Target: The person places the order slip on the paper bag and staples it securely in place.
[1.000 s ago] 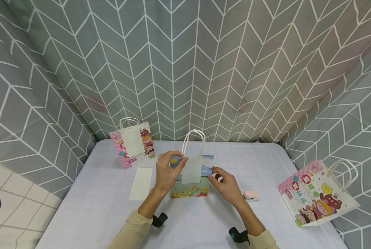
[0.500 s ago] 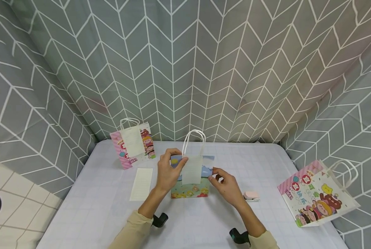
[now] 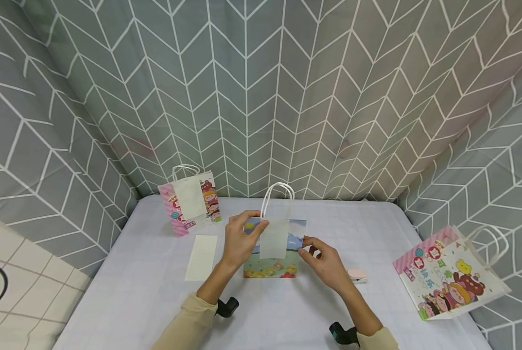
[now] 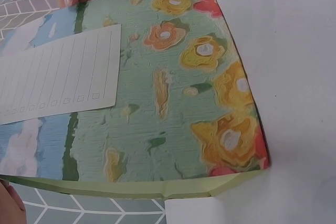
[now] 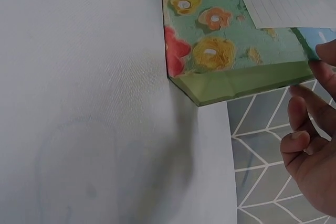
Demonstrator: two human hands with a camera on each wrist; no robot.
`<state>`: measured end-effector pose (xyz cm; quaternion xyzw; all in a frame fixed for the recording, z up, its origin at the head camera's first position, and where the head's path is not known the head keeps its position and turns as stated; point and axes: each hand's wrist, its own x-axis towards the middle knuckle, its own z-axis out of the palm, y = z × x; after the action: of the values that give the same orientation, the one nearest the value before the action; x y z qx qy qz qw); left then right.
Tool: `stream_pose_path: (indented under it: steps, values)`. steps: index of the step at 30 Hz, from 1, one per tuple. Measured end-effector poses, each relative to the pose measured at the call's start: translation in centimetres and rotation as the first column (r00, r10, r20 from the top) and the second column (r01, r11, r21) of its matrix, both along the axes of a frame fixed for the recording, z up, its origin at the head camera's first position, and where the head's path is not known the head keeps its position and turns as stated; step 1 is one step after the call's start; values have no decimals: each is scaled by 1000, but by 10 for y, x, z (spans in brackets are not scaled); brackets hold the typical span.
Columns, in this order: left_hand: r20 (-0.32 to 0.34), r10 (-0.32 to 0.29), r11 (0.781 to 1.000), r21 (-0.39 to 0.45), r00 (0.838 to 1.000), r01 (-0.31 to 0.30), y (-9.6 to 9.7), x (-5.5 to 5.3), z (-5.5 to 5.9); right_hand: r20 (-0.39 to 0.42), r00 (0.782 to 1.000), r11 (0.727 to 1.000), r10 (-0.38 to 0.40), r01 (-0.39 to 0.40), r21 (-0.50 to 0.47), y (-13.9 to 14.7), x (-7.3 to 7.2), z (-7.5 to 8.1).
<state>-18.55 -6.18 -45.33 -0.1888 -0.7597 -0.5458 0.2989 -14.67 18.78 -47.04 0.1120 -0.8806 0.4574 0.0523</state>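
Note:
A small paper gift bag (image 3: 270,270) with white handles, blue sky and painted flowers stands upright in the middle of the table. A white lined slip with checkboxes (image 3: 274,240) lies flat against its front, reaching up to the top edge. My left hand (image 3: 240,240) pinches the slip and the bag's top edge together between thumb and fingers, at the left of the handles. My right hand (image 3: 325,262) pinches the bag's right side edge, its thumb at the front. In the right wrist view, the right hand's fingers (image 5: 304,103) sit at the bag's green side panel.
Left of the bag lies another lined slip (image 3: 201,257). A pink stapler (image 3: 358,275) sits beside my right wrist, partly covered by it. A pink-and-white gift bag (image 3: 172,214) bearing a slip stands back left; a similar bag (image 3: 449,279) leans at the table's right edge.
The head view has shifted slightly, so everything appears a little further right. My right forearm covers more of the stapler. Both hands keep the same grip on the bag and slip.

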Motion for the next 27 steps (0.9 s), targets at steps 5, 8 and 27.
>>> stream_pose_path:
  steps: [5, 8, 27]
  values:
    - [0, 6, 1000, -11, 1000, -6, 0, 1, 0, 8, 1000, 1000, 12, -12, -1, 8, 3, -2]
    - [17, 9, 1000, -17, 1000, -9, 0, 4, -2, 7, 1000, 1000, 14, -14, -2, 15, 6, -5]
    - [15, 11, 1000, -12, 1000, -11, 0, 2, 0, 133, 982, 953, -137, 95, 286, 106, 13, 7]
